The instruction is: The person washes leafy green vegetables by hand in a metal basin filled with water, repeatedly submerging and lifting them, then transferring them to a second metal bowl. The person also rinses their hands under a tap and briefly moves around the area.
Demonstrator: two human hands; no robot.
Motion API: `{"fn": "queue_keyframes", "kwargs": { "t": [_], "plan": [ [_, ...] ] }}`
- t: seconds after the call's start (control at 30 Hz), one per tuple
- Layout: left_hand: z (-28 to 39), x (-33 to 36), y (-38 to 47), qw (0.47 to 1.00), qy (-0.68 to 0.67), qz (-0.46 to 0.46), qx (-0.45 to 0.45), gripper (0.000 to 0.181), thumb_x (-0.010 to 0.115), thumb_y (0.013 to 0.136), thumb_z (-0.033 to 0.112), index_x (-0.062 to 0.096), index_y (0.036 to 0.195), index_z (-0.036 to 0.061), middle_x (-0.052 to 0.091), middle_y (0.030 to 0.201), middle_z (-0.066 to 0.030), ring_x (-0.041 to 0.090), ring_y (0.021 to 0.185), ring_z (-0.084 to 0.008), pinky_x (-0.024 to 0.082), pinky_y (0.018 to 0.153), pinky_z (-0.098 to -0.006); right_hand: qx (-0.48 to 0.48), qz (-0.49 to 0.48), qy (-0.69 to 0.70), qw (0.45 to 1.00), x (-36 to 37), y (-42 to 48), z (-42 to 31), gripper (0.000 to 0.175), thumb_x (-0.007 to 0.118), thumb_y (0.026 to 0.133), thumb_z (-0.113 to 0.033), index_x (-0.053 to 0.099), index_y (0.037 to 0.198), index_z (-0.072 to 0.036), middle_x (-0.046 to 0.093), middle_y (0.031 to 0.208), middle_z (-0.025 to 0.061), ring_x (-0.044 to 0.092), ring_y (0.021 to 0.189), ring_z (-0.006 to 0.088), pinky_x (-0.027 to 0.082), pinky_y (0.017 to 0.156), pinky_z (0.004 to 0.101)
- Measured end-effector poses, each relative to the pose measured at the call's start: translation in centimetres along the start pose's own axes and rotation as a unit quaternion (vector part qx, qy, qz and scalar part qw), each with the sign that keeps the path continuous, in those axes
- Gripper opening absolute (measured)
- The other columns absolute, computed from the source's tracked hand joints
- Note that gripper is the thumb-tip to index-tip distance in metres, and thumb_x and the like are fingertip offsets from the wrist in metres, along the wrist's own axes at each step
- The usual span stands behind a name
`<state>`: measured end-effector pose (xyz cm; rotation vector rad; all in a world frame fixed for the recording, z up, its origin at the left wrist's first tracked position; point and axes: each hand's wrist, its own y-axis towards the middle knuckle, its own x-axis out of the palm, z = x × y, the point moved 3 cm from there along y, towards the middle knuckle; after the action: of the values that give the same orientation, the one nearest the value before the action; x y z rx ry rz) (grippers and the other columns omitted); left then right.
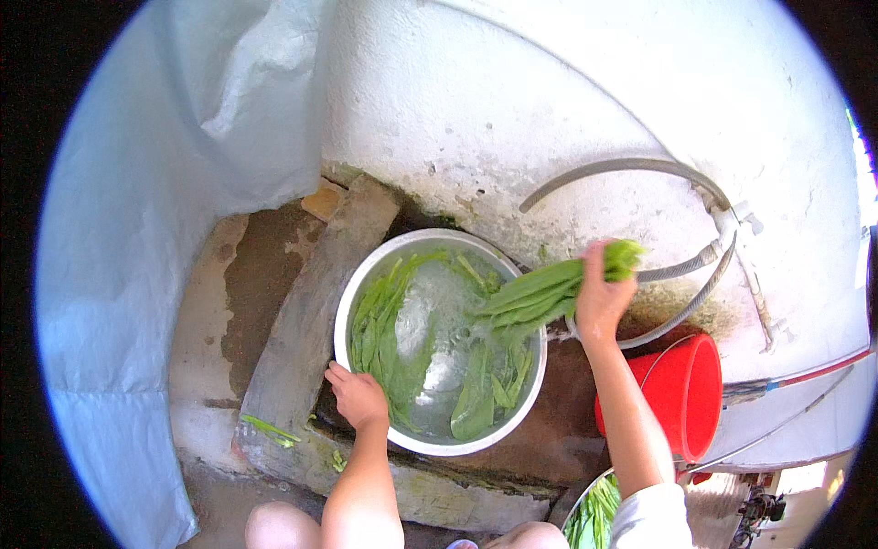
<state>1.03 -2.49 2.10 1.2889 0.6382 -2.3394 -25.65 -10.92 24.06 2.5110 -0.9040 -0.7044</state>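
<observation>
A round metal basin (534, 412) of water stands before me on a wet floor, with long leafy greens (384, 336) floating in it. My left hand (358, 396) rests at the basin's lower left rim; how firmly it grips the rim I cannot tell. Above the right rim my right hand (605, 295) is closed around the stem ends of a bunch of leafy greens (531, 294). The leaf tips of this bunch point left and hang over the water, which is rippled beneath them.
Right of the basin a red plastic bucket (701, 398) lies tilted. A hose (621, 165) hangs from a wall tap (730, 219). More greens (597, 511) fill a container at lower right. Cut stems (271, 430) lie on the concrete ledge (288, 357). A pale sheet (116, 274) hangs at left.
</observation>
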Motion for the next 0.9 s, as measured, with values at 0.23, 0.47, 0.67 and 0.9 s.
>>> {"fn": "queue_keyframes", "kwargs": {
  "t": [0.23, 0.47, 0.67, 0.9],
  "plan": [
    [-0.3, 0.4, 0.0, 1.0, -0.009, 0.013, 0.012, 0.038, 0.048, 0.081, 0.008, 0.036, 0.115, -0.0047, 0.045, 0.108, -0.0204, 0.056, 0.09, -0.0386, 0.052, 0.067, -0.0457, 0.0, 0.078, 0.114, 0.99, -0.9, -1.2, -0.6, 0.013, 0.059, 0.087, -0.012, 0.054, 0.086, 0.0, 0.057, 0.073, 0.0027, 0.05, 0.067, 0.0107, 0.042, 0.062, 0.0266],
    [-0.3, 0.4, 0.2, 0.999, -0.028, 0.012, 0.011, 0.036, 0.047, 0.081, 0.007, 0.035, 0.114, -0.0038, 0.044, 0.108, -0.0206, 0.055, 0.09, -0.0395, 0.051, 0.066, -0.0467, -0.004, 0.038, 0.04, 0.998, -1.2, -1.5, -2.0, 0.004, 0.058, 0.086, -0.006, 0.056, 0.083, -0.004, 0.055, 0.073, 0.0005, 0.049, 0.068, 0.0092, 0.042, 0.063, 0.0248],
    [-0.3, 0.2, 0.1, 1.0, -0.021, 0.0, 0.01, 0.04, 0.047, 0.081, 0.007, 0.035, 0.118, -0.0052, 0.043, 0.11, -0.0223, 0.055, 0.09, -0.0406, 0.051, 0.068, -0.0472, 0.051, -0.022, -0.036, 0.998, -3.7, -3.8, -1.7, 0.007, 0.062, 0.083, -0.003, 0.055, 0.084, -0.004, 0.056, 0.08, 0.0007, 0.051, 0.074, 0.009, 0.043, 0.067, 0.0237],
    [-0.7, 0.9, 0.2, 1.0, 0.002, 0.026, 0.013, 0.039, 0.049, 0.08, 0.01, 0.037, 0.115, -0.0028, 0.046, 0.108, -0.0224, 0.059, 0.082, -0.0412, 0.051, 0.067, -0.0488, -0.107, 0.129, 0.004, 0.986, -19.9, -2.1, -9.5, 0.004, 0.052, 0.088, -0.006, 0.049, 0.087, -0.004, 0.056, 0.076, 0.0043, 0.054, 0.07, 0.0134, 0.045, 0.065, 0.0268]
  ]
}}
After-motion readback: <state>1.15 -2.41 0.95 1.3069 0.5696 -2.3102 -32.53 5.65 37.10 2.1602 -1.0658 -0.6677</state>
